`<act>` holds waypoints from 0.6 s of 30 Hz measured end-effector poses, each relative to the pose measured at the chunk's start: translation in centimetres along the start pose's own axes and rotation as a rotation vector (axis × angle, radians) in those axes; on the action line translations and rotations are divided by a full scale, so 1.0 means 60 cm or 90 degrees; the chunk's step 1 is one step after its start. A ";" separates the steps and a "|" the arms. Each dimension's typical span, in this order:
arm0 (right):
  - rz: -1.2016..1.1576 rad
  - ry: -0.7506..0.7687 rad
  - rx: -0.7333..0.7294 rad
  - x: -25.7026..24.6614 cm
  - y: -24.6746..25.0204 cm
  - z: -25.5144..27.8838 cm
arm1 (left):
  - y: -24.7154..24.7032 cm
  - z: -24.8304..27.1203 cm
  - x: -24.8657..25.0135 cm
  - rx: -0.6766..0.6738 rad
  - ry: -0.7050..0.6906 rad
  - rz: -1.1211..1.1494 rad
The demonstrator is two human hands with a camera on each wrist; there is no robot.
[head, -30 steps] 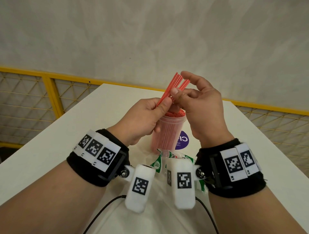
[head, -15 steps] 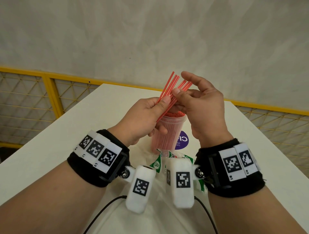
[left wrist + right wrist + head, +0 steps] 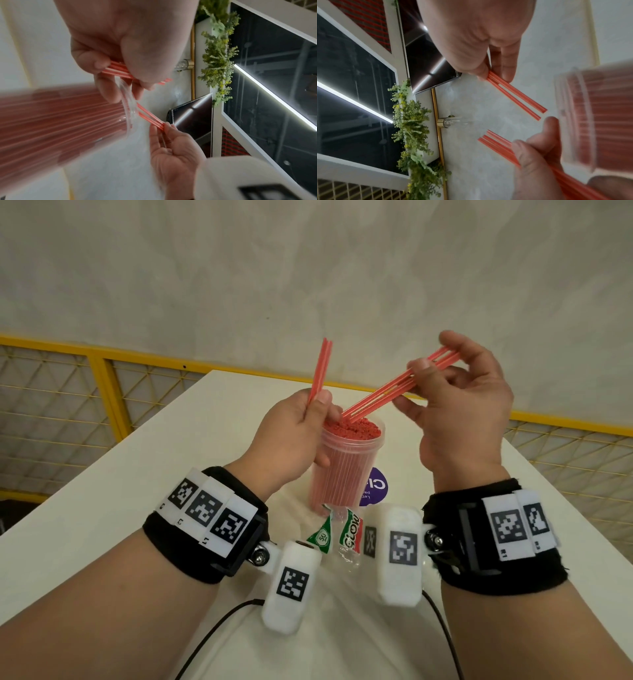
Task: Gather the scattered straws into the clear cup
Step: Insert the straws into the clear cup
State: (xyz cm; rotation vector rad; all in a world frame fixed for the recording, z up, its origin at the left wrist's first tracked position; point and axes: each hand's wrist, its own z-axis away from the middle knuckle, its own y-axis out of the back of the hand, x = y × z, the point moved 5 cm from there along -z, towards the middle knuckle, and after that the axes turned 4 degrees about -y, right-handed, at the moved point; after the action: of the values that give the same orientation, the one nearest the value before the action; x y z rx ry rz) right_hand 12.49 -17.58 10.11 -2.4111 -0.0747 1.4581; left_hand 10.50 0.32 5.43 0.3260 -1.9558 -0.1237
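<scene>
A clear cup [image 3: 346, 463] packed with red straws stands on the white table [image 3: 137, 474]. My left hand [image 3: 308, 419] pinches a few red straws [image 3: 320, 371] pointing up, beside the cup's left rim. My right hand [image 3: 442, 378] pinches another few red straws [image 3: 394, 388] that slant down to the left, their lower ends just above the cup's mouth. The left wrist view shows the left hand [image 3: 123, 75] pinching its straws [image 3: 118, 70] against the blurred cup [image 3: 60, 121]. In the right wrist view the right hand [image 3: 493, 70] holds its straws [image 3: 513, 94], apart from the left hand's bundle [image 3: 498, 147].
A crumpled clear wrapper with green and red print [image 3: 339, 535] lies on the table in front of the cup. A purple round sticker [image 3: 375, 487] sits just right of the cup. A yellow mesh railing [image 3: 102, 392] runs behind the table. Black cables [image 3: 219, 621] trail near me.
The single bundle held by both hands has split. My right hand moved right and up with some straws, tilting them toward the cup; my left hand keeps the others upright.
</scene>
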 end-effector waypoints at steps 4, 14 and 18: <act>0.056 0.052 0.065 0.004 0.013 -0.003 | -0.017 0.006 0.004 -0.093 -0.090 -0.133; 0.134 0.088 0.070 0.027 0.002 0.003 | -0.020 0.004 -0.001 -0.081 -0.155 -0.209; 0.173 0.131 0.062 0.022 -0.004 0.007 | -0.018 0.002 -0.003 -0.080 -0.141 -0.188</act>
State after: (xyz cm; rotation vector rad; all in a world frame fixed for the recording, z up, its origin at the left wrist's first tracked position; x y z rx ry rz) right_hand 12.80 -17.01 8.86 -2.5501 0.3745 1.2743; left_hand 10.63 -0.65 4.98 0.5347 -2.0948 -0.4906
